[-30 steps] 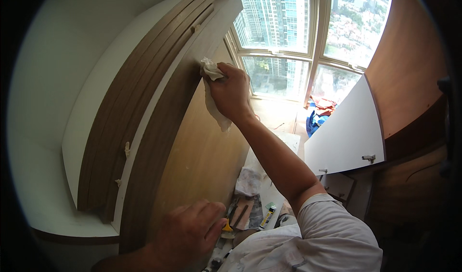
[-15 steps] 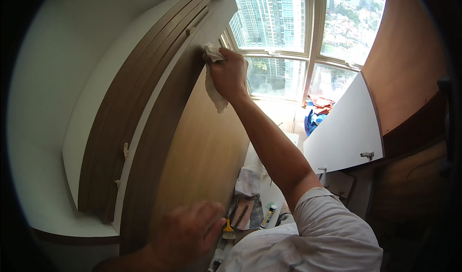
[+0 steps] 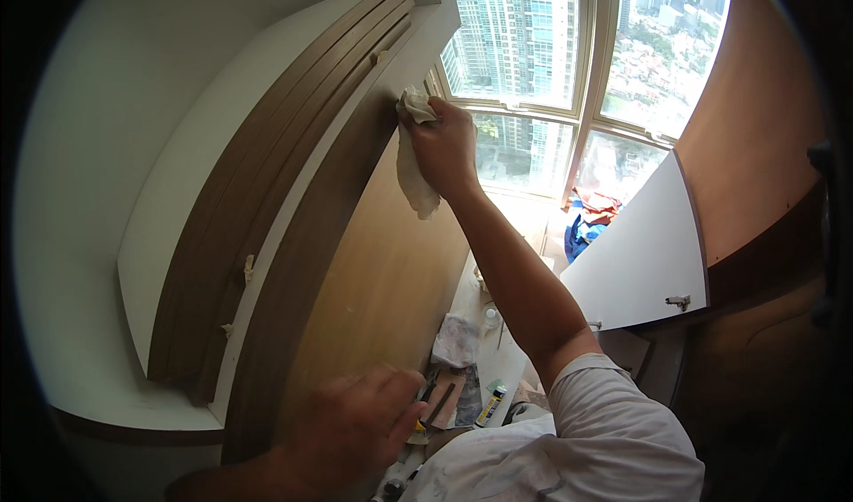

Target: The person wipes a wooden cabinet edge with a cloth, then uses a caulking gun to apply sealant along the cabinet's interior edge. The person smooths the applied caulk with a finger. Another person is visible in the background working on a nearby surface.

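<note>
My right hand [image 3: 449,151] grips a crumpled off-white rag [image 3: 418,182], its loose end hanging below the fingers. The bunched part of the rag meets the far upper end of a dark brown board edge [image 3: 306,266]. Beneath that edge runs a tan wood panel face [image 3: 378,275]. Low in the view, my left hand [image 3: 351,422] hovers in front of the panel's near end, slightly blurred. Its fingers are loosely bent, the thumb stands apart, and nothing shows in it.
Brown slats [image 3: 289,107] lie stacked on the left. Below are a sealant cartridge [image 3: 491,407], a plastic bag [image 3: 456,342] and tools. A white door [image 3: 635,244] with a metal hinge [image 3: 678,303] juts from the right. Red and blue fabric [image 3: 588,222] lies by the window [image 3: 515,40].
The view has shifted a little, so the boards and window sit further right. My right hand keeps the rag against the board's far end. My left hand stays low, covering more of a yellow-handled tool.
</note>
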Motion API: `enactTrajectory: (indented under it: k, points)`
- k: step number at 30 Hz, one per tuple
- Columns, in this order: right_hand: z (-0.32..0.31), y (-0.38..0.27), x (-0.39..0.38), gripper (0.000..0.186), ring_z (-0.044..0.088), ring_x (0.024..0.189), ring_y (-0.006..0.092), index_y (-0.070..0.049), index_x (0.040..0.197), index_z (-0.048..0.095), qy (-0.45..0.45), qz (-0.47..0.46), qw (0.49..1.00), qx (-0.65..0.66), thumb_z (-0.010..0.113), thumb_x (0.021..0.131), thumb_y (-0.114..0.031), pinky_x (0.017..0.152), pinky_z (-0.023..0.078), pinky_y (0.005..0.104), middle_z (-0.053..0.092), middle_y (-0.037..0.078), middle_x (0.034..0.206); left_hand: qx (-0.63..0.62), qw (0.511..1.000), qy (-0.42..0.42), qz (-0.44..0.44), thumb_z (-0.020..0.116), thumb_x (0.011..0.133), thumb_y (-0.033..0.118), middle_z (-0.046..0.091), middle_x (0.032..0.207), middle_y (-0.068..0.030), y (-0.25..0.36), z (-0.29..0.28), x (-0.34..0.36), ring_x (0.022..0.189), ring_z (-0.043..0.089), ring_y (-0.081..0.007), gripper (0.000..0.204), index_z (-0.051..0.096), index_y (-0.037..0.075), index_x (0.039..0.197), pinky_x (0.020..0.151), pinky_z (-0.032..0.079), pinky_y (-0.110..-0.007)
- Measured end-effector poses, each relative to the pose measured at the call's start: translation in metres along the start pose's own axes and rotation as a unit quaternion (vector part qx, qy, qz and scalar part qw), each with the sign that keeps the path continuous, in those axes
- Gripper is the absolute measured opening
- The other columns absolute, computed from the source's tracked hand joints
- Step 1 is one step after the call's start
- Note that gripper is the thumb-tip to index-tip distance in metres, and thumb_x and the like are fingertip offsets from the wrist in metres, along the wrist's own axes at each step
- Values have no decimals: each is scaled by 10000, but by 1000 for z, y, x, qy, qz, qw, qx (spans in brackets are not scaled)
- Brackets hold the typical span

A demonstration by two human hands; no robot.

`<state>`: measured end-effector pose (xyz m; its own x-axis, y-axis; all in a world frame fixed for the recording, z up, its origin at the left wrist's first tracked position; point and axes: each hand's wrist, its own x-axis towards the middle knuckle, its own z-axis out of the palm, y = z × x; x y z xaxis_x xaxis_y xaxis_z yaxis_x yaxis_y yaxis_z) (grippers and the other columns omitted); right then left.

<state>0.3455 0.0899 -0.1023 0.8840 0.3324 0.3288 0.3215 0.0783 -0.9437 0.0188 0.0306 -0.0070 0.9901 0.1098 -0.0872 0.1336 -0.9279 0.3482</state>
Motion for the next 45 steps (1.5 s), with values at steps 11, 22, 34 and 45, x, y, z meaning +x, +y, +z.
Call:
enactTrajectory:
  k: [11, 22, 34, 45]
  points:
    - [9, 16, 49, 257, 733, 836, 425, 31, 925, 727, 99, -15, 995, 21, 758, 891, -222, 779, 551, 478, 737, 250, 837, 8, 1000, -9, 2, 750, 946, 196, 679, 926, -83, 0, 2, -2, 736, 706, -248, 227, 648, 112, 1131, 698, 560, -412]
    - [20, 16, -12, 251, 648, 744, 154, 32, 1062, 740, 39, 72, 982, 169, 756, 933, -184, 709, 540, 355, 721, 77, 863, 1, 1000, -8, 2, 749, 945, 192, 692, 946, -90, -2, 3, -2, 740, 713, -250, 236, 647, 100, 1137, 720, 570, -414]
    - [13, 18, -3, 262, 685, 744, 171, 29, 1075, 750, 11, 73, 983, 168, 776, 931, -188, 695, 549, 347, 746, 87, 888, 1, 1000, -28, -1, 755, 947, 206, 678, 917, -78, 0, 4, -1, 737, 708, -239, 234, 648, 108, 1130, 702, 562, -403]
    - [14, 19, -9, 276, 670, 746, 162, 19, 1066, 760, 16, 25, 991, 128, 782, 926, -217, 692, 551, 356, 746, 86, 896, 1, 1000, -15, 0, 763, 936, 191, 684, 915, -79, 1, 4, -1, 742, 708, -246, 236, 649, 111, 1126, 701, 566, -408]
